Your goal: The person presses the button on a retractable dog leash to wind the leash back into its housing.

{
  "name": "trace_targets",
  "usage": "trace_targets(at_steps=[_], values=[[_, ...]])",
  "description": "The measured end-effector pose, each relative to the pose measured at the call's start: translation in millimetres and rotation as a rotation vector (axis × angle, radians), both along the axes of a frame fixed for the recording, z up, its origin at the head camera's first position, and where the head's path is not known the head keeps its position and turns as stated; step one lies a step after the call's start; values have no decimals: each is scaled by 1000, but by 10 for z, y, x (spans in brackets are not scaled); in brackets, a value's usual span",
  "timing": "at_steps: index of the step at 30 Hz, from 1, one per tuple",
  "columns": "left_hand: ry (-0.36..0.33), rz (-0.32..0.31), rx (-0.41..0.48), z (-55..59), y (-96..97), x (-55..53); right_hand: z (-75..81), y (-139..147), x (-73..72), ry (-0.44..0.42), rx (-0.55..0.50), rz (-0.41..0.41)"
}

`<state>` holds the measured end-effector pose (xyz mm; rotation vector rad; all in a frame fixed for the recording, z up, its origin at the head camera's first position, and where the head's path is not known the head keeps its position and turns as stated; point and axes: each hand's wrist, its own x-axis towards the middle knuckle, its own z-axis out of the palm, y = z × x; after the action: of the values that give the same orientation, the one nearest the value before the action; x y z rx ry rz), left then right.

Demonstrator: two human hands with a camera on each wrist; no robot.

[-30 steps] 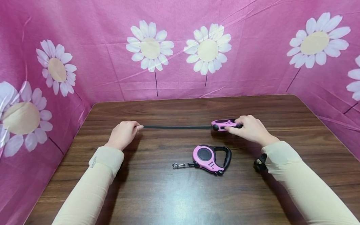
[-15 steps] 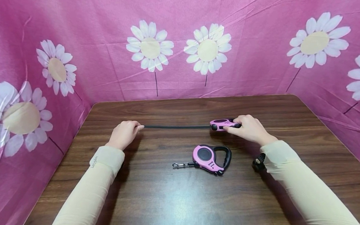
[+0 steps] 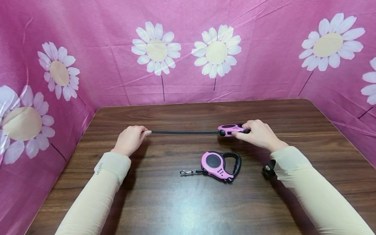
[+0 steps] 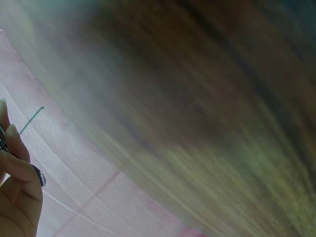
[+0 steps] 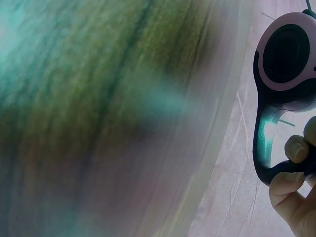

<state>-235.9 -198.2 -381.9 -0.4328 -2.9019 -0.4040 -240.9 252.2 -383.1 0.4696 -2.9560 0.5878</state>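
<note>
Toward the back of the table, my left hand (image 3: 130, 141) pinches the end of a black leash strap (image 3: 185, 133). The strap runs almost level to a pink and black retractable dog leash (image 3: 228, 129), whose handle my right hand (image 3: 258, 135) grips. In the right wrist view, fingers (image 5: 295, 148) curl round the black handle below the round pink casing (image 5: 286, 52). The left wrist view catches only curled fingers (image 4: 19, 168) and a dark bit between them. Nearer me, a second pink retractable leash (image 3: 213, 162) lies flat, its metal clip (image 3: 191, 172) pointing left.
The brown wooden table (image 3: 186, 210) has a pink cloth (image 3: 186, 85) with white daisies hanging behind it and at both sides. A dark wrist device (image 3: 269, 169) sits under my right sleeve.
My right hand and the leash it holds have shifted slightly left, so the visible strap is a little shorter. My left hand has barely moved. The leash on the table stays put.
</note>
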Motion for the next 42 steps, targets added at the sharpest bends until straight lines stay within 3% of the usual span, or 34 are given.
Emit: trace_targets(at_steps=[10, 17, 26, 34, 42], values=[[-14, 9, -6, 32, 27, -4, 17, -15, -1, 5, -8, -5], [-60, 23, -13, 50, 68, -9, 23, -31, 6, -11, -11, -9], [-56, 12, 8, 60, 105, 0, 6, -33, 11, -23, -10, -13], [-44, -7, 26, 69, 155, 16, -5, -32, 17, -16, -15, -23], [-3, -79, 60, 59, 185, 29, -19, -46, 26, 14, -22, -41]])
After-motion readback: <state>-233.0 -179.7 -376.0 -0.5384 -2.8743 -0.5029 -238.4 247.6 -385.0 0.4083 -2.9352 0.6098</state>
